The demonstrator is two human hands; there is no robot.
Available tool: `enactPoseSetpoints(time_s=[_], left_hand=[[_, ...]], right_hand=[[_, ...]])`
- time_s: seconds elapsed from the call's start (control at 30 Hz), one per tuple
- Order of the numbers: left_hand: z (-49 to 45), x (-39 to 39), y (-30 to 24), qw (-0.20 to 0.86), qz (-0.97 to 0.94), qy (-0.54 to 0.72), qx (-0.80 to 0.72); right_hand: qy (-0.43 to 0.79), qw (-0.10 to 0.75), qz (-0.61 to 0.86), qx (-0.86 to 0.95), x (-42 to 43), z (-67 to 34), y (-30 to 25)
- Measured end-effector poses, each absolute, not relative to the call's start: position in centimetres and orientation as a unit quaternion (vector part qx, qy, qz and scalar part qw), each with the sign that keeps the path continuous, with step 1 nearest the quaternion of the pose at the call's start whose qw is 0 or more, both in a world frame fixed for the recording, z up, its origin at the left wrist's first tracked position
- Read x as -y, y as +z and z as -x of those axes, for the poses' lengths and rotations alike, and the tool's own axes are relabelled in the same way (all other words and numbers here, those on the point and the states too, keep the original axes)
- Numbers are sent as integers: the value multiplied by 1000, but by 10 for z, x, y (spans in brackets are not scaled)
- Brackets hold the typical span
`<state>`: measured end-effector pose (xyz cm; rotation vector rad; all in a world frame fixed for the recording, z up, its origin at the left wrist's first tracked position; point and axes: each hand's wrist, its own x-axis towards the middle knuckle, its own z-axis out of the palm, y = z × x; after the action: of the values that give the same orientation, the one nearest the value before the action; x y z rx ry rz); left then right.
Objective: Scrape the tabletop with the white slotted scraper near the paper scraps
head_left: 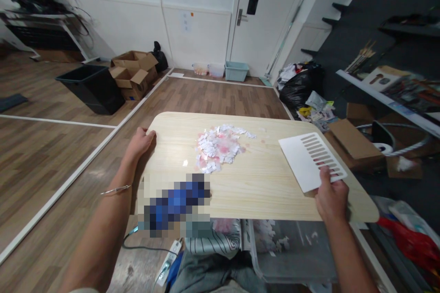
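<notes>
My left hand [140, 143] grips the left edge of a pale wood-grain tabletop [172, 142], its fingers curled around the rim. At the other end, my right hand [332, 197] holds a flat white sheet with a row of long slots [302, 165] by its slotted side, thumb on top. That sheet rests on or just above the tabletop; which one I cannot tell. A heap of small white and pink paper scraps [218, 146] lies between my hands, nearer the back edge. One loose scrap [185, 163] sits left of the heap.
A pixelated blue patch [177, 199] covers the tabletop's front left. Below the front edge stands a clear plastic bin [292, 256] with scraps inside. A power strip [170, 261] lies on the floor. A black bin [92, 87], cardboard boxes [134, 73] and black bags [302, 84] stand farther off.
</notes>
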<state>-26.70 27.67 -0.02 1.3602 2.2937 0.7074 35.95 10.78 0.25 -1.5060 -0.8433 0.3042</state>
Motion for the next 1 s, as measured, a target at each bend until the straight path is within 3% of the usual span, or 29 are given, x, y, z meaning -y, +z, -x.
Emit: enactPoseSetpoints(time_s=[0.33,0.63,1.0], left_hand=[[265,-275,2,189,-488,260,-812],[269,-275,0,197,-484,256,-813],[268,-276,1,198,-483,267,-810]], right_hand=[[187,579,696,382,-117,-368,4],[335,487,695,411,-89,-356,20],[370,427,697,442,-42,-313,47]])
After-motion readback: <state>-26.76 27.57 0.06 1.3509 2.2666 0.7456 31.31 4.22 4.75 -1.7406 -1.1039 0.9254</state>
